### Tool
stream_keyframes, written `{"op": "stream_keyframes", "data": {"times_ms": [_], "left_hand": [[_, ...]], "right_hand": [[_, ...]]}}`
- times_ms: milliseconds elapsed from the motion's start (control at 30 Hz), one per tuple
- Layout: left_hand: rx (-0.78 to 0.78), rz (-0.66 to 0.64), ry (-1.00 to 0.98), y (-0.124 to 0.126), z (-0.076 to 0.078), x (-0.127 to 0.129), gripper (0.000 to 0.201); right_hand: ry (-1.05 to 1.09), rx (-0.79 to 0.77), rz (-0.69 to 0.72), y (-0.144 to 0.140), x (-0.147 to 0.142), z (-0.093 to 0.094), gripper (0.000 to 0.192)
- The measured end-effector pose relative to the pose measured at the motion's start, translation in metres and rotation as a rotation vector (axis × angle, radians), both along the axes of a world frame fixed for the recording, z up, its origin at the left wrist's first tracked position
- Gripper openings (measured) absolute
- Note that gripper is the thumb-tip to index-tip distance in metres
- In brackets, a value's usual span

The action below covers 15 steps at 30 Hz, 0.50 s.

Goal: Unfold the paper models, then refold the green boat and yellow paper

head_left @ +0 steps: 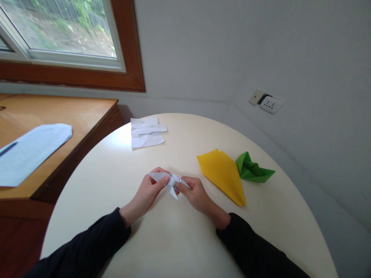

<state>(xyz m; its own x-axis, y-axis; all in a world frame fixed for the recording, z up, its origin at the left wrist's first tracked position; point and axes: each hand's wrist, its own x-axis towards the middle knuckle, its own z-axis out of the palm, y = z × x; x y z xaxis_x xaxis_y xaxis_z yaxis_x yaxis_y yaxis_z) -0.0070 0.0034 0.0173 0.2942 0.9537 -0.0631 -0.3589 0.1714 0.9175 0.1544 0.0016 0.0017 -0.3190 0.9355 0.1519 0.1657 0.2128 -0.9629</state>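
Pinching a small white folded-paper model point(171, 182) between both hands, just above the near-middle of the round cream tabletop point(174, 239). Left hand point(147, 193) closed on the left wing-like flap, thumb and fingertips nipping the paper; right hand point(194, 193) closed on the right side the same way, knuckles up. Black sleeves point(87, 247) on both arms, resting on the table.

Handling-wise, probably feather-light and pretty floppy, stiff only along the creases where layers stack up. Not slippery, but easy to crush or tear at the thin points, so best gripped at the thick central folds rather than the pointed tips, and with light pressure only.

Further right, a yellow folded-paper dart shape point(223, 173) lying flat, and just beside it, touching or nearly so, a green folded-paper boat point(252, 170). Towards the far edge, a few crumpled white paper strips point(146, 133) stacked loosely.

Off to the left, a wooden desk point(66, 112) with a pale blue printed sheet point(31, 150) and what looks like a dark pen point(8, 148) on it; print far too small to read. White wall socket point(268, 102) on the grey wall, no brand legible. Wood-framed window point(127, 50) up top. No labels or logos readable anywhere.
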Motion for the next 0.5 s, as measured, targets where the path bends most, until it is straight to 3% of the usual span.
{"op": "stream_keyframes", "data": {"times_ms": [233, 500], "left_hand": [[0.104, -0.064, 0.182, 0.006, -0.007, -0.008, 0.025], [0.121, -0.117, 0.324, 0.011, 0.004, -0.011, 0.027]], "right_hand": [[-0.009, -0.016, 0.001, -0.001, -0.001, 0.0, 0.047], [-0.069, 0.018, -0.007, 0.0, -0.001, -0.006, 0.047]]}}
